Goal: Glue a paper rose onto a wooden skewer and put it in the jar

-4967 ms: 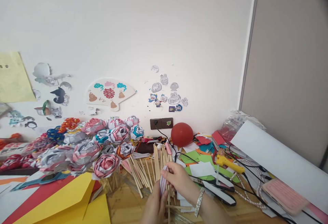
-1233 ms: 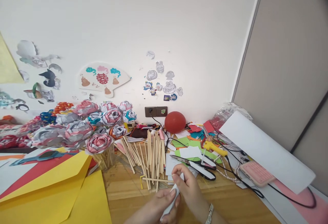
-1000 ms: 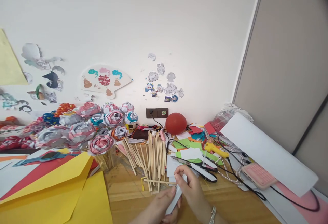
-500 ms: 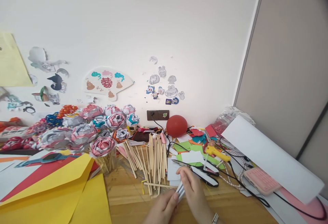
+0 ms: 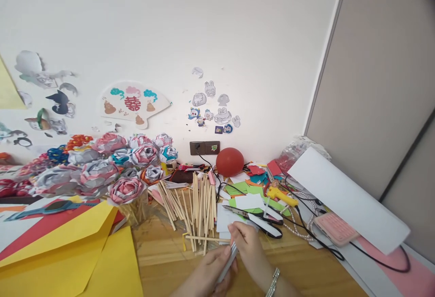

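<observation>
Near the table's front edge, my left hand (image 5: pixel 211 265) is closed around a narrow white piece of paper (image 5: pixel 227 263), folded or rolled into a strip. My right hand (image 5: pixel 249 248), with a silvery bracelet at the wrist, pinches the strip's upper end. The strip slants up to the right, its top hidden by my right fingers. Just beyond my hands, a single wooden stick (image 5: pixel 209 239) lies crosswise over a bunch of wooden sticks (image 5: pixel 204 206). Scissors (image 5: pixel 265 224) with black and white handles lie beyond my right hand.
Paper flowers (image 5: pixel 125 190) stand at left behind yellow paper (image 5: pixel 117 265) and a blue watch (image 5: pixel 56 206). A red balloon (image 5: pixel 230 161) rests by the wall socket (image 5: pixel 204 148). A corded yellow glue gun (image 5: pixel 282 196), pink keypad-like device (image 5: pixel 335 228) and large white sheet (image 5: pixel 350 202) lie right.
My hands have shifted slightly left, and more of the white strip shows below my fingers. The whole view has turned a little to the right.
</observation>
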{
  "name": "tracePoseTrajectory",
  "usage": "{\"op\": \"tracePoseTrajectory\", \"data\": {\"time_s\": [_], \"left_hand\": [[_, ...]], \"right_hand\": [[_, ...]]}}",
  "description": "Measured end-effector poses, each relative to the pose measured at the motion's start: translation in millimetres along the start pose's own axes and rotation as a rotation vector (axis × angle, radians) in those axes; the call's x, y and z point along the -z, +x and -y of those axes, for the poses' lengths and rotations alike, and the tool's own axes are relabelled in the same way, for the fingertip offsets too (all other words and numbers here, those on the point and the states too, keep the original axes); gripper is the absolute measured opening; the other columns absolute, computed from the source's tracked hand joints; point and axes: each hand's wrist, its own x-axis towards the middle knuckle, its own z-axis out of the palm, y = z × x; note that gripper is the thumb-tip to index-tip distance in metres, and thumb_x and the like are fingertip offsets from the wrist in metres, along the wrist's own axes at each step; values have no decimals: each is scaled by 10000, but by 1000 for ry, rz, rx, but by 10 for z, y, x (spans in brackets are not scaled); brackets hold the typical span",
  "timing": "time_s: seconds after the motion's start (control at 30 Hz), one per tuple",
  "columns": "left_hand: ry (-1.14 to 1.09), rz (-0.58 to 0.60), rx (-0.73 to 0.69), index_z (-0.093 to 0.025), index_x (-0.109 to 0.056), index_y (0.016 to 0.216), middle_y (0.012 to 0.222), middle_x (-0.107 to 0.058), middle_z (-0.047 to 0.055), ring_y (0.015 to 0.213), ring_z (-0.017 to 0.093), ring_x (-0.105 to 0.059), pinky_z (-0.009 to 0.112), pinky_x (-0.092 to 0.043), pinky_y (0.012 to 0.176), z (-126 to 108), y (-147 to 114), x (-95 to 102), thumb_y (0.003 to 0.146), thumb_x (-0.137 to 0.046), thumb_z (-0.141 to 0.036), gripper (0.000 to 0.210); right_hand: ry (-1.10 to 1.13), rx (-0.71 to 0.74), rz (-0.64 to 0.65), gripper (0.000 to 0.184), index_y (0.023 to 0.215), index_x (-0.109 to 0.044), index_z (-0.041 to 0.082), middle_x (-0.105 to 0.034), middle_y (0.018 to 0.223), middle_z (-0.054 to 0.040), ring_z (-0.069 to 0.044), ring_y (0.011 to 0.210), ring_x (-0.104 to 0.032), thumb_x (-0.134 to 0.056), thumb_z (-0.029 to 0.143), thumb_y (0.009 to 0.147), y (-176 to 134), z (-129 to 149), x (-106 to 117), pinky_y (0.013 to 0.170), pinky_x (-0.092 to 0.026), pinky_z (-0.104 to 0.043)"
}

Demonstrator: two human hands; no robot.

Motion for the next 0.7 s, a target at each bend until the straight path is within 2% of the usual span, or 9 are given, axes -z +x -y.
{"op": "tracePoseTrajectory", "data": {"time_s": [0.07, 0.13, 0.23, 0.3, 0.37, 0.43, 0.57, 0.63, 0.7], "left_hand": [[-65, 33, 77, -191, -476, 677, 342, -325, -109, 262, 53, -197, 196, -164, 310, -45, -12, 9, 718, -452, -657, 467], [-33, -31, 110, -201, -466, 701, 384, -327, -115, 296, 51, -199, 184, -187, 317, -84, -23, 25, 667, -503, -673, 475], [244, -184, -47, -191, -520, 769, 560, -516, -42, 517, 104, -456, 203, -397, 517, -103, -21, 49, 672, -559, -615, 436], [367, -220, -143, -186, -551, 811, 712, -598, 3, 727, 148, -533, 234, -424, 696, -90, -8, 57, 704, -574, -552, 381], [276, -180, -96, -182, -542, 800, 578, -565, -21, 584, 129, -531, 219, -427, 582, -79, 0, 57, 715, -546, -567, 395], [73, -83, 41, -168, -522, 741, 392, -441, -66, 340, 87, -400, 188, -322, 372, -102, -9, 58, 727, -468, -627, 463], [-123, 116, 195, -136, -542, 778, 401, -459, -59, 253, 48, -291, 174, -224, 285, -242, -75, 72, 762, -446, -594, 468], [-110, 111, 193, -159, -515, 773, 425, -427, -86, 264, 28, -242, 161, -184, 291, -289, -95, 73, 749, -493, -577, 419], [-26, 18, 146, -181, -469, 721, 426, -372, -106, 289, 24, -206, 160, -142, 304, -292, -90, 67, 725, -516, -593, 414]], "right_hand": [[14, -18, -4, 469, 528, -343, 205, -328, 487, 47, -113, 484, -352, -311, 568, 824, 11, 11, 2, 489, -287, -244], [23, -52, -5, 419, 544, -371, 198, -343, 507, 46, -114, 503, -364, -344, 509, 823, 28, 21, -2, 507, -303, -242], [12, -128, -3, 259, 599, -413, 189, -389, 566, 39, -121, 566, -400, -439, 372, 780, 57, 35, -11, 546, -324, -233], [28, -147, 20, 173, 616, -425, 186, -424, 591, 31, -127, 596, -424, -449, 290, 753, 67, 40, -12, 561, -337, -229], [59, -111, 46, 142, 620, -438, 183, -444, 602, 26, -130, 612, -441, -436, 244, 748, 63, 48, -2, 570, -346, -227], [92, -44, 62, 140, 633, -450, 181, -448, 620, 23, -131, 629, -448, -439, 243, 758, 45, 61, 24, 584, -351, -226], [203, -17, 173, 135, 854, -494, 181, -430, 616, 47, -107, 548, -415, -442, 294, 802, 2, 89, 95, 526, -332, -213], [247, -26, 204, 173, 936, -477, 185, -408, 586, 65, -95, 503, -384, -438, 304, 816, 0, 90, 115, 495, -307, -203], [262, -12, 175, 176, 927, -481, 183, -408, 591, 64, -91, 513, -380, -457, 318, 817, 14, 75, 115, 499, -301, -199]]}}
